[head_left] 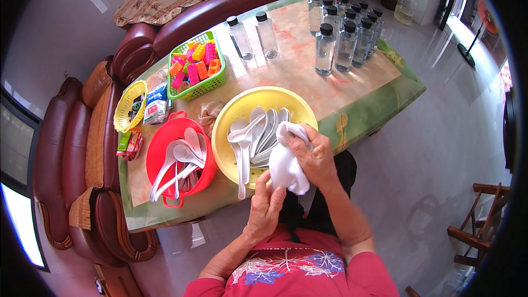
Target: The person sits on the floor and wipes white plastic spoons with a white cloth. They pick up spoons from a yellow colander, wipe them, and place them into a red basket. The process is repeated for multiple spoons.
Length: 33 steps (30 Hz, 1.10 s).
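My right hand (314,157) is closed around a bunched white cloth (289,171), which hangs over the near right rim of a yellow basin (230,94). My left hand (267,209) is just below the cloth's lower left side, fingers curled; what they hold, if anything, is hidden. Inside the basin lie several white soup spoons (242,135), heaped, one handle sticking out over the near rim. To the left stands a red colander (158,135) with two side handles. More white spoons (187,155) lie in it, some handles leaning on its rim.
A green basket (204,89) of toy blocks stands farther back, beside a small yellow basket (119,115) and packets (158,102). Two clear black-capped bottles (267,36) stand mid-table; several liquid-filled bottles (346,47) cluster far right. A brown cloth (210,115) lies between basin and colander.
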Each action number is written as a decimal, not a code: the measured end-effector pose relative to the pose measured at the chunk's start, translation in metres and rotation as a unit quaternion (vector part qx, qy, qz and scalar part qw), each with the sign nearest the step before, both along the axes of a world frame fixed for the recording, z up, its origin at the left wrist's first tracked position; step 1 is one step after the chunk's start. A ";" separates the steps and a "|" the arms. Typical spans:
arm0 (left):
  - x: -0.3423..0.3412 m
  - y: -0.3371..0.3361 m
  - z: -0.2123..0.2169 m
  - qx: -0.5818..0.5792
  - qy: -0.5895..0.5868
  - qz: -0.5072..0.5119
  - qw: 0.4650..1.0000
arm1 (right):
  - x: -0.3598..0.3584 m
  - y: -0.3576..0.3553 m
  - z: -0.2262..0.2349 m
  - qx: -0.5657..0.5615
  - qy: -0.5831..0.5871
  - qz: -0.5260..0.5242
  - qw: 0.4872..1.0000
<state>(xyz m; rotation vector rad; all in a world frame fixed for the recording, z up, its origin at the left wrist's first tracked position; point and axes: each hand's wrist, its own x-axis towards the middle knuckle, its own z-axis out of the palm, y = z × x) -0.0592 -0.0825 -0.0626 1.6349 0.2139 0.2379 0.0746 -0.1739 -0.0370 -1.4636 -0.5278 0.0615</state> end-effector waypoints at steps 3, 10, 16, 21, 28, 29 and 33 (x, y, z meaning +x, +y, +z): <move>0.003 0.000 0.017 -0.187 0.044 0.007 0.981 | -0.017 0.010 -0.015 0.018 -0.021 -0.030 0.999; 0.011 0.008 0.021 -0.171 0.057 0.031 0.983 | -0.052 0.005 -0.021 -0.071 -0.170 -0.041 0.982; 0.017 0.008 0.005 -0.206 0.045 0.133 0.968 | -0.067 -0.013 -0.022 -0.003 -0.117 0.087 0.989; 0.015 0.020 0.018 -0.379 0.176 -0.031 0.908 | -0.045 -0.010 -0.019 0.034 0.023 -0.024 0.999; 0.004 0.018 0.014 -0.363 0.140 -0.046 0.920 | -0.048 0.019 -0.007 -0.230 -0.308 -0.102 0.918; 0.006 0.018 0.011 -0.337 0.120 -0.024 0.934 | -0.048 0.018 -0.004 -0.227 -0.319 -0.075 0.917; 0.008 0.019 0.004 -0.321 0.116 0.024 0.940 | -0.044 0.001 0.005 -0.234 -0.346 0.042 0.908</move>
